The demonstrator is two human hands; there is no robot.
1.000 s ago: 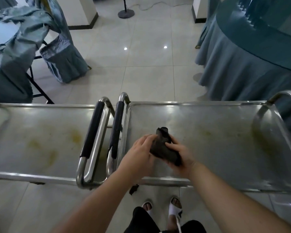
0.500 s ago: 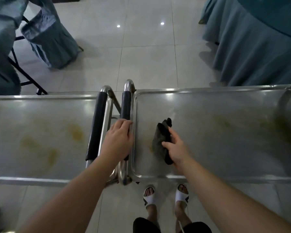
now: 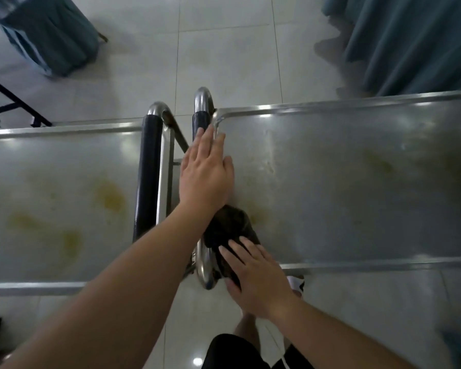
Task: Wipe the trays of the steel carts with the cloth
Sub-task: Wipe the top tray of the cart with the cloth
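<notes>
The right hand (image 3: pixel 256 283) pressed the cloth (image 3: pixel 229 235) flat-fingered; the left hand (image 3: pixel 205 177) lay open; yellow stains (image 3: pixel 109 195) beyond both remained.

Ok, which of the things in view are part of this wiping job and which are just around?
Part of the job:
- dark cloth, under the right hand
- right cart tray, stained yellow
- left cart tray, stained yellow
- left hand, flat at the right tray's edge

Just around:
- black-sleeved cart handles
- covered chair
- teal tablecloth
</notes>
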